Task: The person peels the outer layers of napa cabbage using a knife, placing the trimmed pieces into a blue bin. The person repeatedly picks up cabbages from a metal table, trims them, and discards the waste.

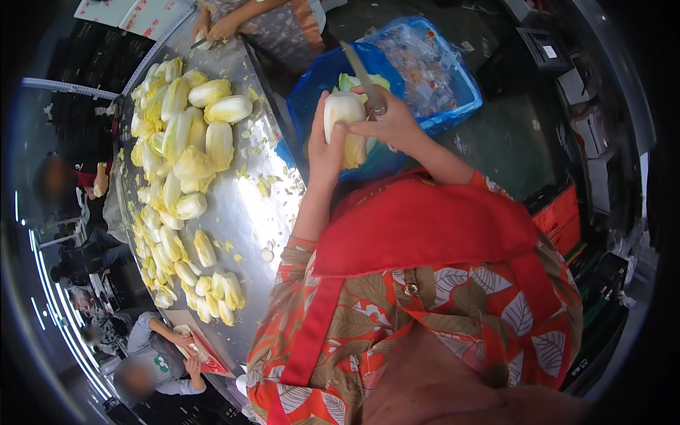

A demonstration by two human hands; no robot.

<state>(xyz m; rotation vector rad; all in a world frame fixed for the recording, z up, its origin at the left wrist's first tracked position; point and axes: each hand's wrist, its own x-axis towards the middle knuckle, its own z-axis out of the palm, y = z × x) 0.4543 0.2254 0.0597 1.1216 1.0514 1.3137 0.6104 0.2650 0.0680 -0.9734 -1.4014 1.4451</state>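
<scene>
My left hand (324, 151) holds a trimmed napa cabbage (345, 111), pale white at its upper end and yellow below. A knife (364, 77) is gripped in my right hand (396, 119), its blade pointing up and away from me. The thumb and fingers of that hand also touch the cabbage's side. Both hands are above a container lined with a blue plastic bag (305, 90). Loose green cabbage leaves (366, 82) lie inside the bag, partly hidden behind the cabbage and my hands.
To my left a metal table (249, 196) carries a long heap of napa cabbages (175, 138) and leaf scraps. A blue crate (473, 106) of clear plastic packaging stands beyond the bag. Co-workers stand around the table; one person's hands (223, 26) trim something at the far end.
</scene>
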